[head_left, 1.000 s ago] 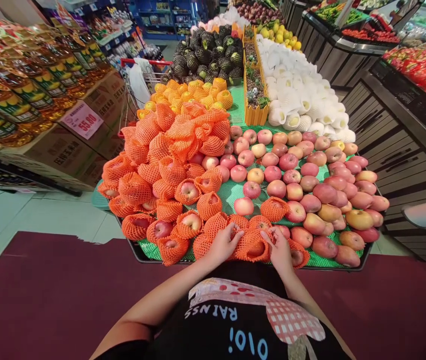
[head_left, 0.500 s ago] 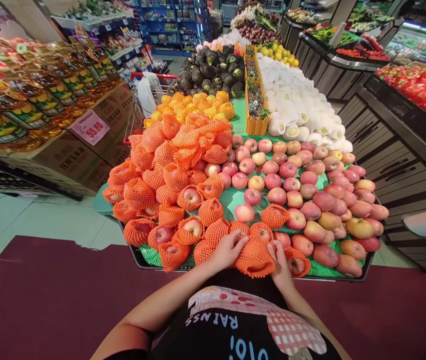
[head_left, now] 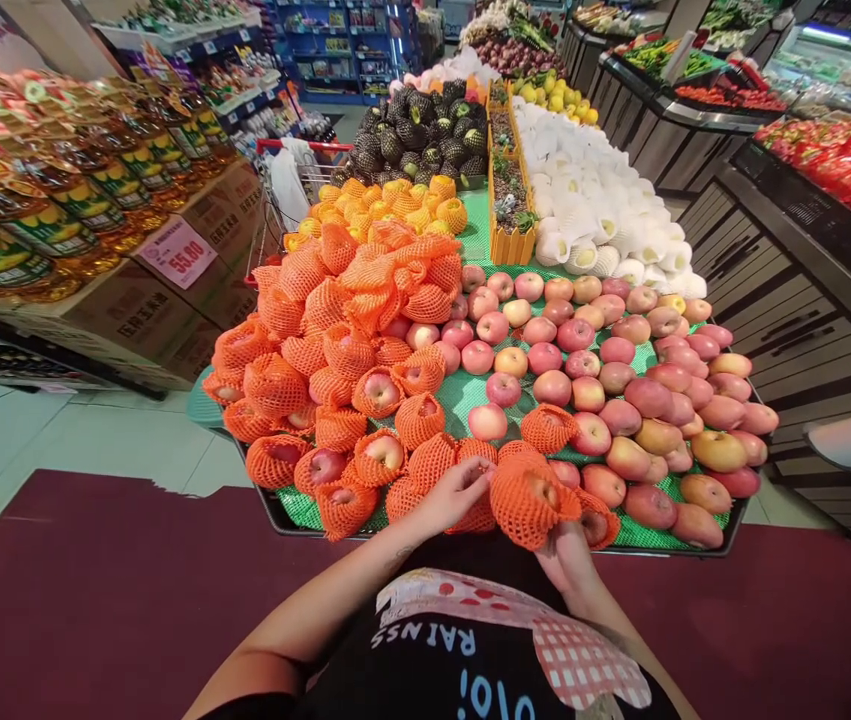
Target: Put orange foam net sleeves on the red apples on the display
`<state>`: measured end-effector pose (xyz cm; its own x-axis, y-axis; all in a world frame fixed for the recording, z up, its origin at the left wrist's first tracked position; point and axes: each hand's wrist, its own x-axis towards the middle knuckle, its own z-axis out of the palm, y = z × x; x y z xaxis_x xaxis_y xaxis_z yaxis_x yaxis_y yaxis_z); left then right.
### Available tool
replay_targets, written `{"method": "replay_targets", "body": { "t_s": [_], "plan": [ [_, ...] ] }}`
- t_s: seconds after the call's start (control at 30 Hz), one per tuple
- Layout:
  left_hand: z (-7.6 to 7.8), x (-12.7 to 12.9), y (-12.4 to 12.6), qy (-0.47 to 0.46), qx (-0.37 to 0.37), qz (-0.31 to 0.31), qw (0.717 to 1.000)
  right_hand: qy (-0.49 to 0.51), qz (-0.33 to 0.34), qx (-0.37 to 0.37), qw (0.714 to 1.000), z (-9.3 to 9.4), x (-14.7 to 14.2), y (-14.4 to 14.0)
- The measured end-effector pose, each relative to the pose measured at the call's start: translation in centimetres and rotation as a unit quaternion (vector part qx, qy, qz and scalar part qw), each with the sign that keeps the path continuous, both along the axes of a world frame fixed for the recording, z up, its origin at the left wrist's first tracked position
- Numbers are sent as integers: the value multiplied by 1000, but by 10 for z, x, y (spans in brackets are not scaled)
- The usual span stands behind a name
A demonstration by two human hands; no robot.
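My right hand is wrapped under and around an apple in an orange foam net, held above the front edge of the fruit display. The net covers most of this apple, and its stem end shows through the mesh. Just left of it is my left hand, fingers bent and a little apart, with nothing visible in them; its fingertips come close to the net. Netted apples are heaped on the left. Bare red and yellow apples lie in rows on the right, and another netted apple sits just beyond my hands.
Green matting lines the black-rimmed stand. Farther back are orange-yellow netted fruit, dark-netted fruit, white-netted fruit and a yellow planter. Oil bottles on cartons stand left; a dark produce counter stands right.
The netted apple has been raised and turned in my right hand, which now cups it from below and the right. My left hand has come off the net's left side.
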<state>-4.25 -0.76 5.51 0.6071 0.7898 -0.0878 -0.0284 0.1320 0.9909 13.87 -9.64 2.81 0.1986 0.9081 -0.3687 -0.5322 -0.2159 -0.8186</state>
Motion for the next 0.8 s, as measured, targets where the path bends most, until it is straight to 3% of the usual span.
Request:
{"method": "replay_targets", "body": {
  "t_s": [0.13, 0.27, 0.37, 0.53, 0.63, 0.8],
  "plan": [
    [1, -4, -9, 58, 126, -50, 989, 25, -107, -23, 994, 0, 7, 3],
    [12, -5, -9, 21, 260, -92, 961, 36, -128, -29, 991, 3, 10, 2],
    [13, -1, -7, 17, 259, -90, 962, 55, -109, -32, 992, 6, 12, 0],
    [-1, 8, -5, 51, 268, -46, 961, 34, -84, -20, 996, 10, 14, -1],
    [-9, 11, -5, 10, 266, 14, 964, 25, -89, -26, 995, 12, 13, -2],
    [-15, 15, -4, -71, 200, 27, 977, 53, -64, -22, 996, 21, 10, 1]
  ]
}}
